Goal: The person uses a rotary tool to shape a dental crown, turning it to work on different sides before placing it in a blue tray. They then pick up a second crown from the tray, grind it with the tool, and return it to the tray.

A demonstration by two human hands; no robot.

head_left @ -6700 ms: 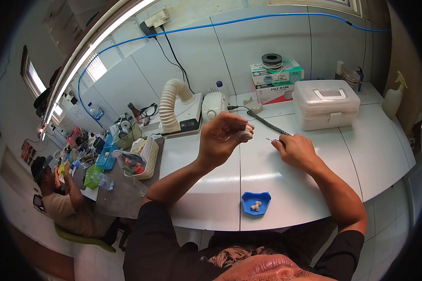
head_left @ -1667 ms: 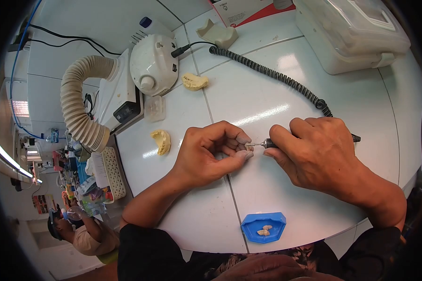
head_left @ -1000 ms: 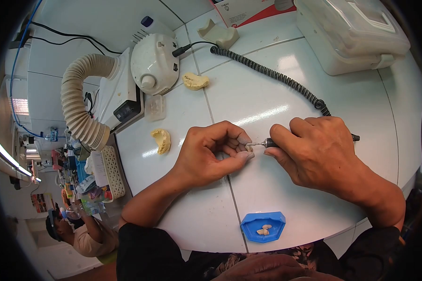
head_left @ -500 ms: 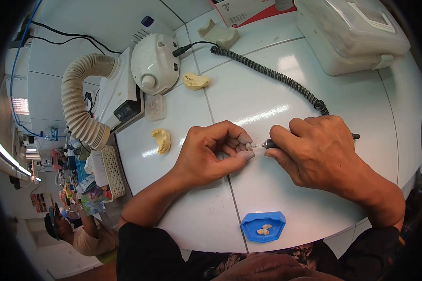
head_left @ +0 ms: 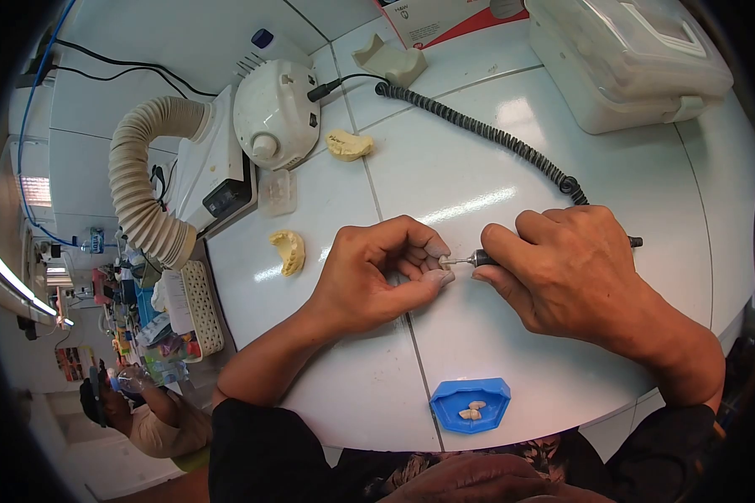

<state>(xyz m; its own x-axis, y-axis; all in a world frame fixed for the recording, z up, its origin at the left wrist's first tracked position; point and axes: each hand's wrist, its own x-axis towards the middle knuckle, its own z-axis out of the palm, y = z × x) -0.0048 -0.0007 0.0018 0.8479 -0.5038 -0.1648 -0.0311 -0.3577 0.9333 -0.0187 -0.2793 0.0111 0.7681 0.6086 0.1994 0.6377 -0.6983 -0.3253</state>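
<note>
Near the middle of the table, my left hand pinches a small whitish piece that looks like a dental crown, mostly hidden by dusty fingertips. My right hand is closed around a dark rotary handpiece. Its thin metal bur points left and meets the small piece. A coiled black cord runs from behind my right hand to a white control unit. Below my hands a blue tray holds a few small tooth-coloured pieces.
Two yellowish plaster dental models lie left of my hands and beyond them. A ribbed hose curves at the left beside a small clear box. At the back right stands a lidded plastic case. Another person sits at far left with a bottle.
My hands stay almost still, with the bur at the small piece. The other person at the left has shifted the bottle and head slightly.
</note>
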